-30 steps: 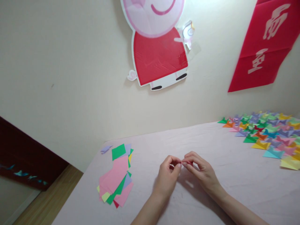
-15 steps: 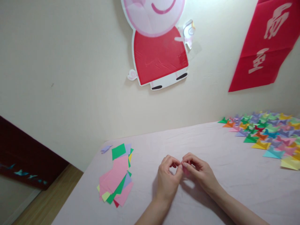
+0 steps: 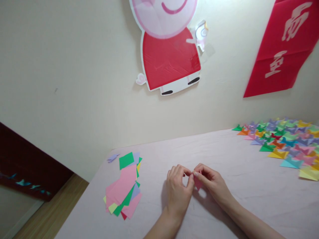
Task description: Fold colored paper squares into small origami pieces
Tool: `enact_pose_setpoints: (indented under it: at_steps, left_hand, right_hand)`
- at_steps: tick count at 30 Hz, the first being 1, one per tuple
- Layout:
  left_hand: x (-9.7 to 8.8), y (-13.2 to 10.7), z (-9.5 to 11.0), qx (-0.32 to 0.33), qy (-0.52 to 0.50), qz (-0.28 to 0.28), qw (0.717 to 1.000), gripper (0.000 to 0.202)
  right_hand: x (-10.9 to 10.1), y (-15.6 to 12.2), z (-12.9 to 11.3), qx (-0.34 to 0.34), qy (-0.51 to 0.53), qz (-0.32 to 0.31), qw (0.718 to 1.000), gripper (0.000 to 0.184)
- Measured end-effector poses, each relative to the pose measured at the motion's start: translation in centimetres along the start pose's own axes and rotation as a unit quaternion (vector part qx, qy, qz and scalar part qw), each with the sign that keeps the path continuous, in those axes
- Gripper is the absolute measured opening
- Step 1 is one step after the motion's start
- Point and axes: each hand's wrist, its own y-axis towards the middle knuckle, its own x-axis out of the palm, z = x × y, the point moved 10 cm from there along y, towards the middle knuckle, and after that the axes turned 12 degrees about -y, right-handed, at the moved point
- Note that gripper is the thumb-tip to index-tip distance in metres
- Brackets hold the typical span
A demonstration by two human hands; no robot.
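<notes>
My left hand [image 3: 178, 190] and my right hand [image 3: 211, 182] meet at the fingertips over the pale pink tablecloth [image 3: 224, 205]. Both pinch a small folded piece of pink-red paper [image 3: 198, 182], which is mostly hidden behind the fingers. To the left of my hands lies a loose stack of coloured paper squares [image 3: 124, 191], pink and green on top.
Several folded paper shapes in many colours [image 3: 284, 142] cover the table's far right. A single lilac folded piece [image 3: 113, 158] lies by the table's left corner. A cartoon pig cut-out [image 3: 169, 46] and a red banner [image 3: 281, 49] hang on the wall behind.
Both hands have dropped slightly toward the table while keeping their pinch on the small paper. The paper now shows lower, under the right hand's fingers.
</notes>
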Motion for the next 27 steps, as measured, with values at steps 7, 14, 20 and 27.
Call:
enact_pose_setpoints:
  at_steps: [7, 14, 20, 27]
  left_hand:
    - [0.4, -0.1, -0.3, -0.012, 0.018, -0.016, 1.000, 0.012]
    - [2.7, -1.0, -3.1, -0.122, -0.147, -0.052, 0.980, 0.007]
    - [2.7, -0.5, -4.9, -0.190, -0.288, -0.035, 0.938, 0.021]
    - [2.8, -0.4, -6.6, -0.232, -0.335, -0.029, 0.913, 0.027]
  right_hand:
    - [-0.1, 0.0, 0.0, -0.015, -0.025, 0.009, 1.000, 0.034]
    - [-0.3, 0.4, 0.1, 0.009, 0.006, 0.007, 1.000, 0.041]
    - [0.0, 0.6, 0.5, 0.029, 0.042, 0.002, 0.999, 0.043]
    - [-0.1, 0.5, 1.2, -0.006, 0.036, 0.000, 0.999, 0.038]
